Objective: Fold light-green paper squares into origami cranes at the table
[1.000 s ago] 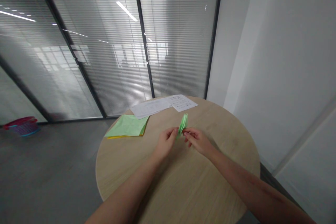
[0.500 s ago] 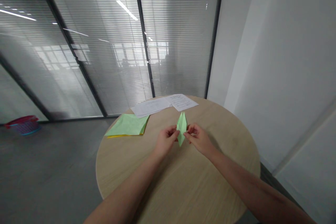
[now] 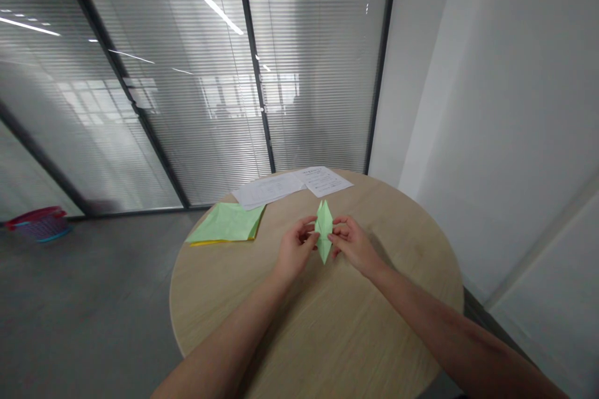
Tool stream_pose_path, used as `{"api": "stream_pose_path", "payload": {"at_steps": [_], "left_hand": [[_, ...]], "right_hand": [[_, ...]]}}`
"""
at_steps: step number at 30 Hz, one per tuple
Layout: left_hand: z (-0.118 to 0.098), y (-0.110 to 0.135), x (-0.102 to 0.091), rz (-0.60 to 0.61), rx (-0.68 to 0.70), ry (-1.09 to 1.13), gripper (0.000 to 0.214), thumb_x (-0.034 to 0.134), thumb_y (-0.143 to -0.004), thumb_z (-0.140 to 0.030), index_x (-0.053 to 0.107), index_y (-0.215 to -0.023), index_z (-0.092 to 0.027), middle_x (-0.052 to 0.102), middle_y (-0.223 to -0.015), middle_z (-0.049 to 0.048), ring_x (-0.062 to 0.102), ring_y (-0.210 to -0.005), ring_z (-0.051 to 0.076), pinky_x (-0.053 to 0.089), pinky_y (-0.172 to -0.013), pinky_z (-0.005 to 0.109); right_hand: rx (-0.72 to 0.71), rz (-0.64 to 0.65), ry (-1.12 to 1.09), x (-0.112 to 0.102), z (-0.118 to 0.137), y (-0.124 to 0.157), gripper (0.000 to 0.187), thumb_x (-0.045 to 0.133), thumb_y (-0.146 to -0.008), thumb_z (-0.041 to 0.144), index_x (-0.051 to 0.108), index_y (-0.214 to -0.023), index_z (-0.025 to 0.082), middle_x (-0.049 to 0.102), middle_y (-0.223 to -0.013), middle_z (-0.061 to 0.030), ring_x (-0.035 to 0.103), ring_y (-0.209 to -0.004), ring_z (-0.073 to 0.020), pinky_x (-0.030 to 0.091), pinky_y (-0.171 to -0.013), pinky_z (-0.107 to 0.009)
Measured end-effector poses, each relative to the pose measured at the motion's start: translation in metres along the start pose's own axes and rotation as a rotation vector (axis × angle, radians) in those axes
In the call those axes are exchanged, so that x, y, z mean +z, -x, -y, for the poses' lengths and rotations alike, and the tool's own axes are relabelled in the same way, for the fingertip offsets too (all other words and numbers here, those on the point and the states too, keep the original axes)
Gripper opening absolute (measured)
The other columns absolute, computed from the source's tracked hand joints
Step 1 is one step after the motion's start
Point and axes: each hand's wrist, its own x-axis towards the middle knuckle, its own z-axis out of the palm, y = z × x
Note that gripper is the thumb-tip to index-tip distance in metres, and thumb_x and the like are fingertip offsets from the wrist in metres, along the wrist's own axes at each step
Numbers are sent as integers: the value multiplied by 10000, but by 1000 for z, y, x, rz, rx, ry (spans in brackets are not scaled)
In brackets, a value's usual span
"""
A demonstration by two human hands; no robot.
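Note:
A light green folded paper (image 3: pixel 324 227), long and diamond-shaped with a split upper tip, is held upright over the round wooden table (image 3: pixel 337 330). My left hand (image 3: pixel 297 246) pinches its left edge, the thumb lying on the front face. From the other side my right hand (image 3: pixel 352 244) grips the right edge between thumb and fingers. Some fingertips of both hands are hidden behind the paper.
Left of my hands lies a stack of green sheets (image 3: pixel 229 222) with yellow beneath. White printed sheets (image 3: pixel 271 189) rest along the table's far edge. A red and blue basket (image 3: pixel 40 224) stands on the floor, and a white wall (image 3: pixel 505 137) rises at the right.
The folded paper has turned slightly; its front now looks flatter and its lower point has shifted a little right. Fingers of both hands have spread along its edges.

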Motion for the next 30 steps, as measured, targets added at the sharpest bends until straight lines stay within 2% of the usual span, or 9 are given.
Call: {"api": "stream_pose_path", "payload": {"at_steps": [8, 15, 23, 28, 30], "left_hand": [[1, -1, 0, -57, -56, 16, 286, 671, -712, -304, 648, -937, -129, 676, -847, 62, 602, -664, 141, 523, -579, 268], [0, -1, -1, 18, -118, 87, 203, 657, -719, -315, 666, -812, -134, 640, -728, 30, 596, -652, 135, 524, -615, 276], [-6, 0, -6, 55, -119, 39, 242, 644, -745, -367, 670, -822, -138, 648, -753, 41, 599, -671, 143, 524, -600, 268], [1, -6, -8, -1, -129, 118, 382, 755, -644, -330, 537, -918, -176, 605, -691, -30, 587, -599, 114, 488, -536, 223], [2, -6, -9, 13, -158, 168, 459, 766, -634, -325, 502, -985, -190, 613, -711, -35, 598, -606, 120, 494, -543, 232]], "right_hand": [[-22, -18, -48, 2, 0, 1, 330, 654, -726, 334, 469, -979, 231, 635, -842, -15, 612, -656, -155, 492, -477, -247], [32, -58, -39, 0, -1, 1, 162, 620, -699, 310, 602, -811, 195, 617, -709, -1, 567, -562, -131, 492, -545, -279], [20, -43, 99, -4, 2, 2, 135, 558, -720, 257, 659, -789, 203, 649, -686, -5, 578, -544, -134, 479, -559, -271], [22, -23, 125, -5, 2, 2, 155, 523, -733, 252, 664, -788, 222, 658, -726, -6, 581, -548, -135, 483, -577, -281], [19, 1, 122, -4, 2, 3, 145, 539, -751, 279, 666, -794, 225, 661, -745, -8, 581, -558, -134, 484, -580, -279]]}}
